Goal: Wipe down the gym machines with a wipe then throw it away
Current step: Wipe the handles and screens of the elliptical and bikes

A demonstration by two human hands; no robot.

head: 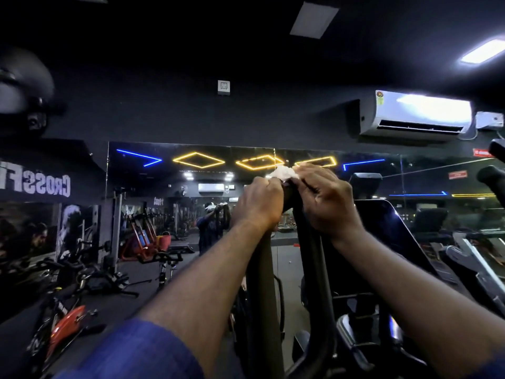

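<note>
A crumpled white wipe (282, 173) sits on the top end of a tall black machine handle (293, 203) that rises in front of me. My left hand (258, 202) grips the handle's left bar just below the top, its fingertips on the wipe. My right hand (326, 199) curls over the right side of the handle top and holds the wipe against it. A second dark bar (262, 283) runs down beneath my left wrist.
A black console panel (382, 231) stands just right of the handle. Treadmills (470, 250) fill the right side. Spin bikes (68, 310) crowd the lower left floor. A wall mirror (191, 187) faces me, with an air conditioner (415, 116) above right.
</note>
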